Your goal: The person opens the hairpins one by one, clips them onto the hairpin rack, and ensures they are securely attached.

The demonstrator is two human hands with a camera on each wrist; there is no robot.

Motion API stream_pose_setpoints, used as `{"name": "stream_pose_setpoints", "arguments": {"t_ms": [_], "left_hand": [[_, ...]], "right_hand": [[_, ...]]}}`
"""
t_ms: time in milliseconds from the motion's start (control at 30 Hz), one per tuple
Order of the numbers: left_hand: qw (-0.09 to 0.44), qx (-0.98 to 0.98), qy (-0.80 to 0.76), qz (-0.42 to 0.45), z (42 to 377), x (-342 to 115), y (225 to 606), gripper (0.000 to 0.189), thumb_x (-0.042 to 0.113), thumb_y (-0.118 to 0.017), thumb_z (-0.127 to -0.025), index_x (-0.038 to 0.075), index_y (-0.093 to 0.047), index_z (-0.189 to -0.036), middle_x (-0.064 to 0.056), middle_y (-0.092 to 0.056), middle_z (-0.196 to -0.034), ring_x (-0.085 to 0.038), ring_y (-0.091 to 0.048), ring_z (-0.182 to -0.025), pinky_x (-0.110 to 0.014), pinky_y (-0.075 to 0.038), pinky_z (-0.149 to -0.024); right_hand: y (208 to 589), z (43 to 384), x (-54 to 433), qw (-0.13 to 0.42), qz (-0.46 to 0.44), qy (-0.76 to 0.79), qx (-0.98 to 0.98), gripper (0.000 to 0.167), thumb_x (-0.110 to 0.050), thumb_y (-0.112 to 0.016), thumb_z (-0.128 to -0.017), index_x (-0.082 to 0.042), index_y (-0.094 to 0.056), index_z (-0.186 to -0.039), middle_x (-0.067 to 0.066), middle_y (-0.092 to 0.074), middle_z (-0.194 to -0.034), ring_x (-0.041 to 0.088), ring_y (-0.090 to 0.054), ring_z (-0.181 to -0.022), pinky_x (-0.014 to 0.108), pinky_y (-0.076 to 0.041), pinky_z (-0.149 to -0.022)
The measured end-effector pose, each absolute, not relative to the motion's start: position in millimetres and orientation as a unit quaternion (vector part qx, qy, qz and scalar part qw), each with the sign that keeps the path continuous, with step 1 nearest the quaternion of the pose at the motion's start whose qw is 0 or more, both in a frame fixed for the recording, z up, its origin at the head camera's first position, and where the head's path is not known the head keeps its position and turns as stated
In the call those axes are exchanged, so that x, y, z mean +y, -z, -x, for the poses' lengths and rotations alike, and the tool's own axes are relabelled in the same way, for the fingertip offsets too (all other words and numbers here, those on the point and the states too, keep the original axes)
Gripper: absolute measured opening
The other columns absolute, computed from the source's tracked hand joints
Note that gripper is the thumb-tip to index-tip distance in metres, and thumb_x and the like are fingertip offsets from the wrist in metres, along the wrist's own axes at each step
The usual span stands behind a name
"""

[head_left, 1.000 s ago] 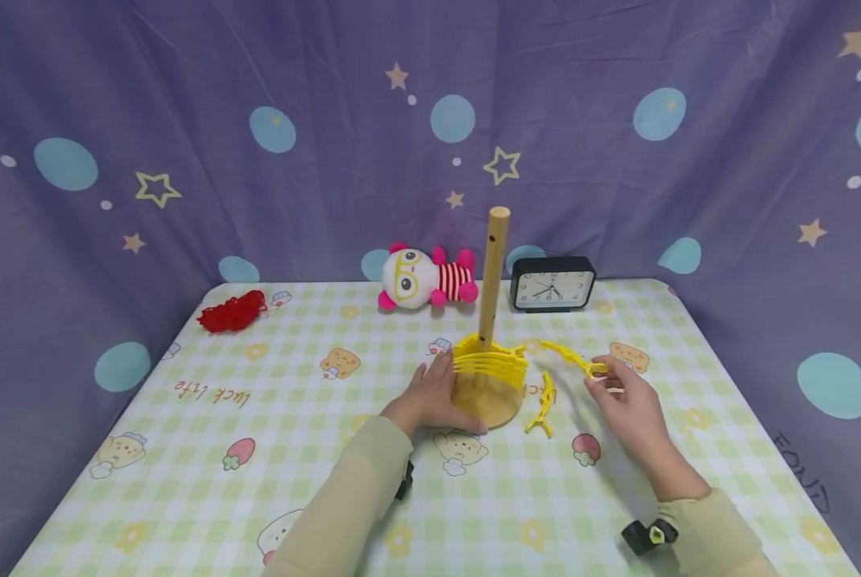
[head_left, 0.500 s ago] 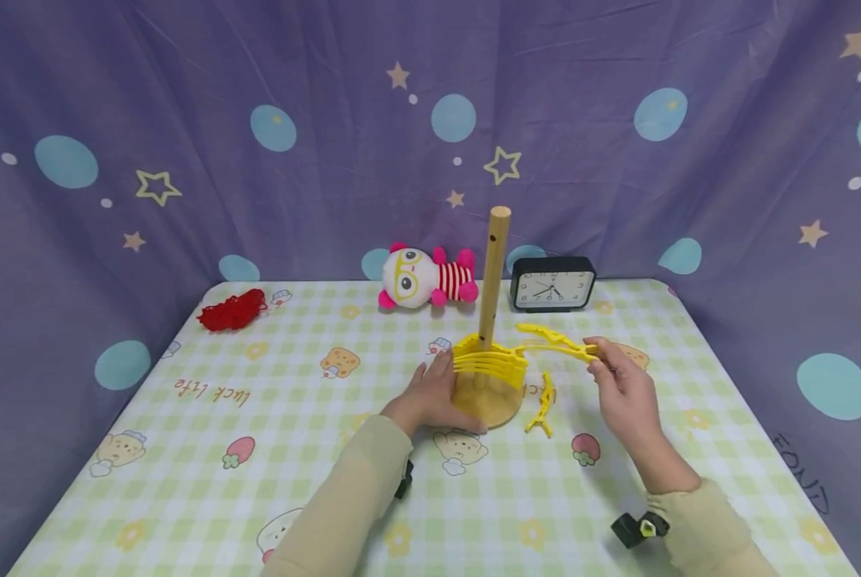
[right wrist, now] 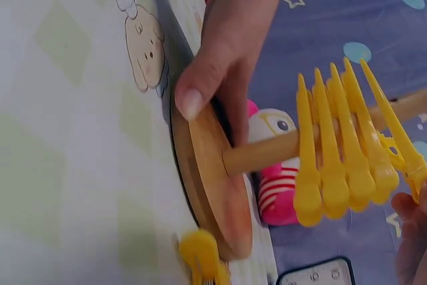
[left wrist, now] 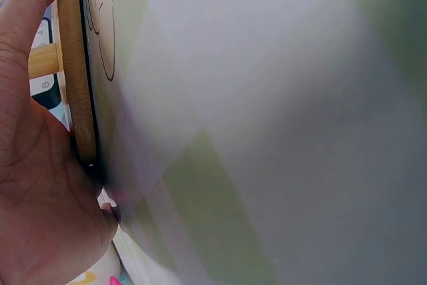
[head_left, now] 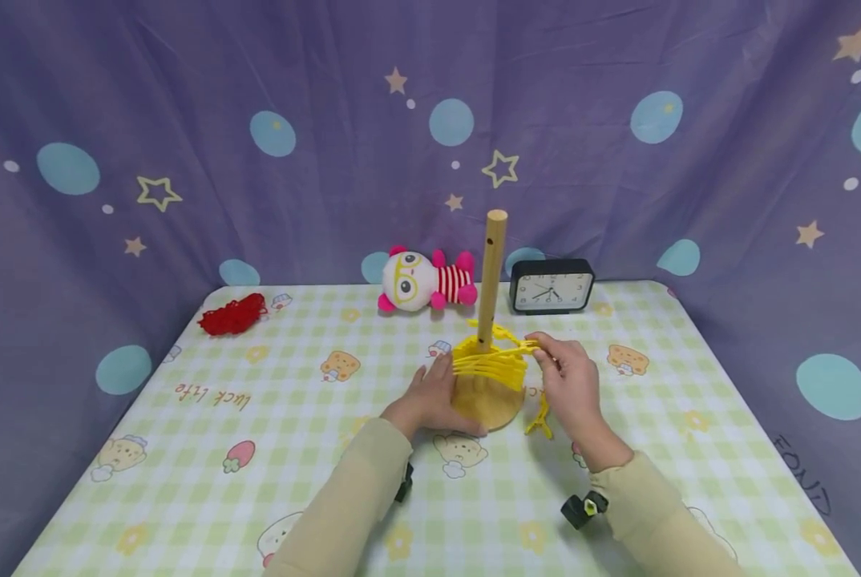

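A wooden stand with a round base and an upright pole is in the middle of the table. My left hand holds the left edge of the base, its thumb lying on the front rim. Several yellow alligator hair clips sit in a row around the lower pole. With my right hand I pinch another yellow hair clip by its handle end; its prongs are spread, one on each side of the pole, just above the row. A loose yellow hair clip lies right of the base, partly behind my right hand.
A red mesh bundle lies at the far left. Behind the stand are a pink-and-white plush toy on its side and a black desk clock. A purple curtain hangs at the table's back edge.
My right hand has moved left with the hair clip, whose prongs have spread apart and come to either side of the pole. My left hand has stayed on the base.
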State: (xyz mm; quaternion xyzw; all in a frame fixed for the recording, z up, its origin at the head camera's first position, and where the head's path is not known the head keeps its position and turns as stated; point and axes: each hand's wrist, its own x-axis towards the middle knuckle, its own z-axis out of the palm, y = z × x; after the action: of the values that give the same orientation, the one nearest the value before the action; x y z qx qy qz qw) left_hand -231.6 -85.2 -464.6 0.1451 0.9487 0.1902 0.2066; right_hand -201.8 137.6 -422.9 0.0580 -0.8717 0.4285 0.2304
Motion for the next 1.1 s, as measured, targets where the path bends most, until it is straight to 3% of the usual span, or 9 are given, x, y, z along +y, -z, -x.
{"name": "stream_pose_setpoints", "arguments": {"t_ms": [167, 333, 467, 733, 967, 1100], "left_hand": [[0.193, 0.949, -0.195, -0.155, 231.7, -84.8, 465.0, 0.128, 0.073, -0.076, -0.061, 0.010, -0.017, -0.157, -0.005, -0.003, -0.164, -0.019, 0.000, -0.149, -0.041, 0.002, -0.120], [0.191, 0.949, -0.197, -0.157, 231.5, -84.3, 466.0, 0.130, 0.073, -0.076, -0.061, 0.009, -0.017, -0.157, -0.006, -0.003, -0.164, -0.020, 0.000, -0.149, -0.041, 0.002, -0.120], [0.199, 0.949, -0.189, -0.152, 231.1, -84.7, 465.5, 0.130, 0.075, -0.074, -0.061, 0.006, -0.019, -0.156, -0.006, 0.002, -0.164, -0.018, 0.002, -0.149, -0.039, 0.003, -0.120], [0.211, 0.948, -0.192, -0.140, 230.7, -85.3, 463.1, 0.129, 0.072, -0.076, -0.062, 0.006, -0.016, -0.156, -0.005, 0.003, -0.164, -0.018, 0.004, -0.149, -0.039, 0.004, -0.120], [0.209, 0.949, -0.189, -0.143, 231.9, -85.6, 464.5, 0.131, 0.075, -0.074, -0.062, 0.007, -0.014, -0.157, -0.005, 0.002, -0.164, -0.017, 0.003, -0.149, -0.038, 0.004, -0.120], [0.208, 0.949, -0.184, -0.146, 232.2, -85.8, 465.3, 0.131, 0.076, -0.073, -0.061, 0.007, -0.014, -0.157, -0.005, 0.003, -0.164, -0.017, 0.004, -0.149, -0.038, 0.005, -0.119]], "right_hand": [[423.9, 202.3, 129.3, 0.180, -0.077, -0.435, -0.879, 0.024, -0.015, -0.061, -0.097, -0.015, -0.071, -0.119, 0.008, -0.065, -0.092, 0.020, -0.047, -0.077, 0.032, -0.041, -0.061], [425.1, 197.8, 137.8, 0.111, -0.108, -0.465, -0.872, 0.042, -0.017, -0.058, -0.099, -0.014, -0.052, -0.141, 0.011, -0.062, -0.124, 0.022, -0.056, -0.091, 0.036, -0.049, -0.073], [426.2, 194.3, 149.6, 0.093, -0.101, -0.482, -0.865, 0.047, -0.025, -0.056, -0.100, -0.013, -0.046, -0.145, 0.008, -0.052, -0.142, 0.023, -0.058, -0.107, 0.039, -0.051, -0.082], [441.0, 190.1, 165.3, 0.042, -0.029, -0.441, -0.896, 0.036, -0.025, -0.062, -0.096, -0.011, -0.060, -0.129, 0.013, -0.061, -0.127, 0.025, -0.062, -0.099, 0.038, -0.052, -0.077], [450.6, 185.4, 174.0, -0.011, -0.016, -0.401, -0.916, 0.035, -0.026, -0.067, -0.092, -0.004, -0.059, -0.119, 0.015, -0.060, -0.123, 0.028, -0.063, -0.097, 0.042, -0.053, -0.079], [456.5, 184.0, 177.0, -0.059, -0.001, -0.363, -0.930, 0.041, -0.033, -0.072, -0.088, -0.004, -0.057, -0.112, 0.014, -0.061, -0.113, 0.027, -0.061, -0.095, 0.044, -0.052, -0.081]]}}
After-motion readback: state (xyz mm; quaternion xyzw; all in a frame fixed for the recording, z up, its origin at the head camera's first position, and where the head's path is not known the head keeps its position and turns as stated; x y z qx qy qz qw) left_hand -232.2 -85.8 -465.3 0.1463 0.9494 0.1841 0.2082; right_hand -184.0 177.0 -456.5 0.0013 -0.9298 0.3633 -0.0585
